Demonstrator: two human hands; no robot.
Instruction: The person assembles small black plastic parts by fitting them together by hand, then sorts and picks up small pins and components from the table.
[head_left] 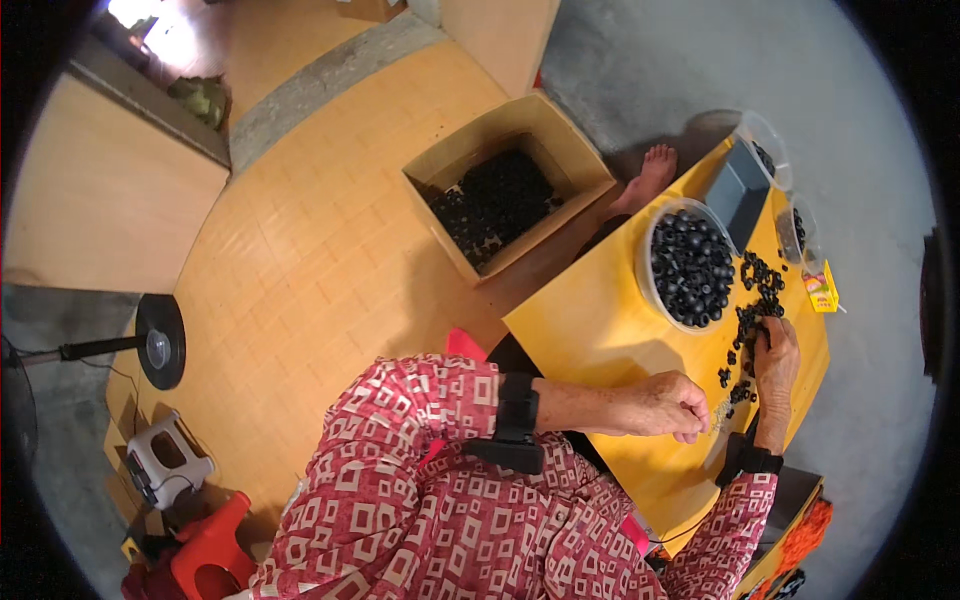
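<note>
Over the yellow table [590,300], my left hand [663,404] is closed, its fingers curled together; whatever they hold, if anything, is hidden. My right hand [778,358] reaches into a loose strip of small black parts [762,275] on the tabletop. Its fingers are bent and pressed together at the parts, with something dark at the tips that I cannot make out. Beyond my left hand stands a round clear tub [645,270] heaped with rounded black pieces [692,265]. More black parts [740,392] lie scattered between the two hands.
A grey tray [738,195], two clear tubs [765,140] [800,232] and a small yellow box [822,288] line the table's far side. On the floor are a cardboard box [450,160] of black parts, a fan [160,342], a red stool [215,545] and a grey-white stool [168,460].
</note>
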